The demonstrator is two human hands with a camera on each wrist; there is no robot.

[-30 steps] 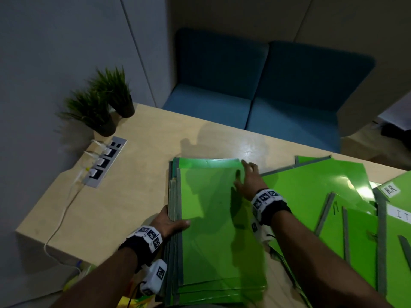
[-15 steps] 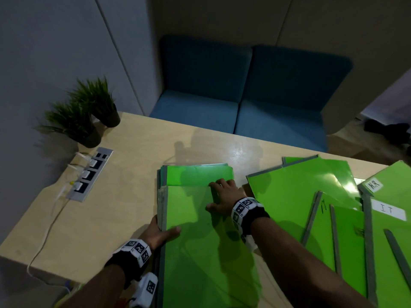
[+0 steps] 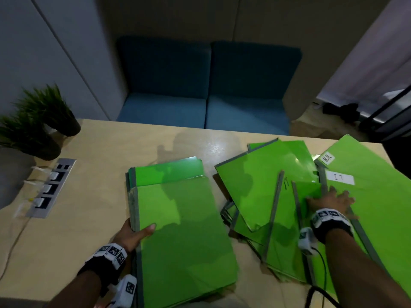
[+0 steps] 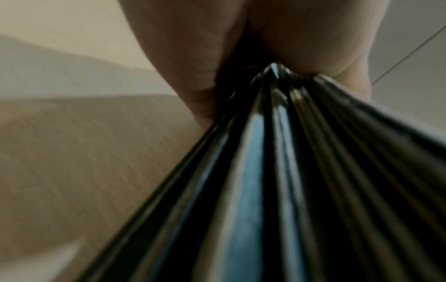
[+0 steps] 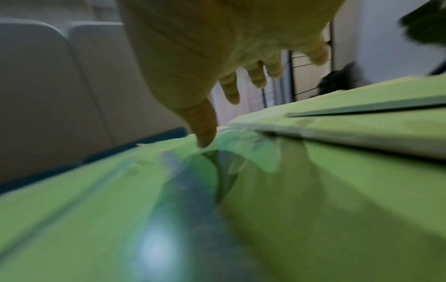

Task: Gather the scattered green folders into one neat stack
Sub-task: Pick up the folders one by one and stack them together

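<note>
- The left hand (image 3: 133, 233) grips the spine edge of the stack of green folders (image 3: 182, 236): its thumb lies across the top cover and its fingers are tucked under the edge. In the left wrist view the hand (image 4: 277, 47) pinches the bundle of dark spines (image 4: 277, 190) between thumb and fingers.
- The stack lies on the wooden table (image 3: 84, 218) just to the right of that hand, long axis running away from the person, spines toward the hand. The top folder sits nearer the person than those below, whose far ends show beyond it.
- The right hand (image 3: 331, 202) lies flat with fingers spread on the scattered green folders (image 3: 278, 196); the right wrist view shows the hand (image 5: 217, 47) with straight fingers over a green cover (image 5: 313, 190), holding nothing.
- Those loose folders overlap at differing angles, fanned out left of and under the right hand, most tilted off the stack's line.
- Just beyond that hand's fingertips lies a folder with a white label reading IT (image 3: 339, 177); farther off, one marked HR (image 3: 328, 158).
- Well left of the left hand, a power strip (image 3: 50, 187) is set in the table, with two potted plants (image 3: 40, 121) beyond it.
</note>
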